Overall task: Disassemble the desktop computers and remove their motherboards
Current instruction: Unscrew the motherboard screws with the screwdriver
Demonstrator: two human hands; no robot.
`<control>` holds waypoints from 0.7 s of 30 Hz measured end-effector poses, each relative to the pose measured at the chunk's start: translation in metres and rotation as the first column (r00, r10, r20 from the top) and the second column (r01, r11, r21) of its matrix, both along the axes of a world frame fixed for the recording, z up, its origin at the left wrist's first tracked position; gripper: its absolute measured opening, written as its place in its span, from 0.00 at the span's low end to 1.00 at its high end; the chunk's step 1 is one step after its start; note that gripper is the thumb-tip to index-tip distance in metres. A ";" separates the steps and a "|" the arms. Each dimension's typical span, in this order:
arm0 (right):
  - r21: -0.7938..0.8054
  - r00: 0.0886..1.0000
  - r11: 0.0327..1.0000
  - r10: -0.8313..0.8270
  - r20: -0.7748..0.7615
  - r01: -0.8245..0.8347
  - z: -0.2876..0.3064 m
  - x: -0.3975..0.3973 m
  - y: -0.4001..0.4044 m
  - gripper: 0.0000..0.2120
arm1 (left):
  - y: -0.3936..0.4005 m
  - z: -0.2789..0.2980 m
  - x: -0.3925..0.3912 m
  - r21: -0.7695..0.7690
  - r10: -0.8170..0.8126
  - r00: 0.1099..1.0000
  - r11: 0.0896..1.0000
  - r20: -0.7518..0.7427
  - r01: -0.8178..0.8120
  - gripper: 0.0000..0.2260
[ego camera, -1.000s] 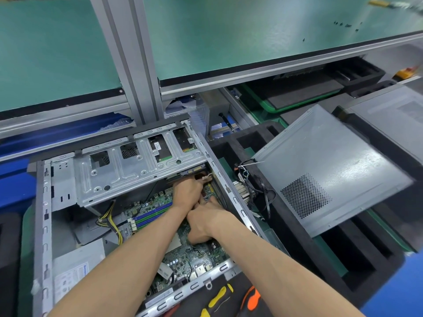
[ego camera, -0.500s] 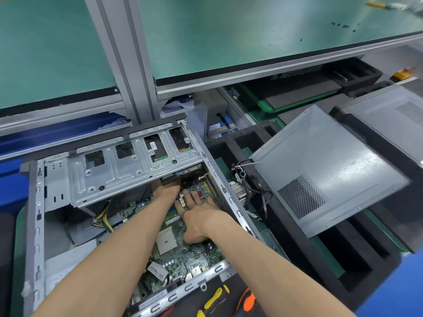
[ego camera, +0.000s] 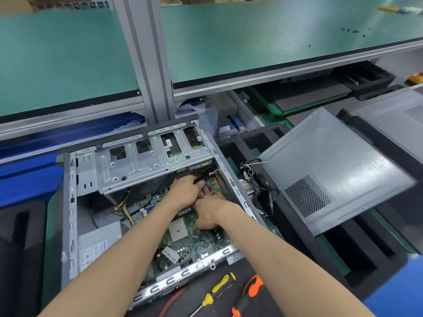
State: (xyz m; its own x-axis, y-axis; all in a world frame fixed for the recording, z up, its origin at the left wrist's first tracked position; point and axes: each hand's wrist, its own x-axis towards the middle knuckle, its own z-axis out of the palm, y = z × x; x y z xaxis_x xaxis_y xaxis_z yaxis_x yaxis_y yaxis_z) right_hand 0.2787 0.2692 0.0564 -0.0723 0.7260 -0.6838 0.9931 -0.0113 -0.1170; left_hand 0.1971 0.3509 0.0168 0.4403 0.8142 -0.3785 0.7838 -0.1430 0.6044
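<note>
Both hands are working at the far corner of the motherboard (ego camera: 196,239), which is still lying inside the open computer case (ego camera: 68,202): the left hand (ego camera: 186,189) is curling around something dark under the drive cage (ego camera: 146,161), and the right hand (ego camera: 211,210) is pressing spread fingers on the board. I judge they are freeing a cable or connector, calling for a straight pull next. Room is tight between the cage edge and the case's side rail (ego camera: 235,186).

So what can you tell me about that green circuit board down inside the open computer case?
The motherboard lies flat on the floor of the open grey metal case. It is green, crowded with small chips and capacitors, with a pale square socket near its middle. Both hands, left and right, work at its far end under the drive cage.
</note>
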 end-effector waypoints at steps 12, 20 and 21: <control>0.510 0.992 0.853 0.127 0.001 -0.109 0.046 0.007 -0.022 0.09 | -0.013 0.013 -0.014 -0.300 0.163 0.920 0.953 0.355 -0.053 0.16; 0.829 0.975 0.536 0.044 -0.219 0.162 0.052 0.051 -0.039 0.15 | -0.025 0.021 -0.006 -0.084 -0.114 0.953 0.986 0.280 0.143 0.10; 0.796 0.951 0.534 -0.049 -0.305 0.283 0.048 0.056 -0.040 0.18 | -0.027 0.021 -0.005 -0.100 -0.173 0.942 0.973 0.288 0.209 0.09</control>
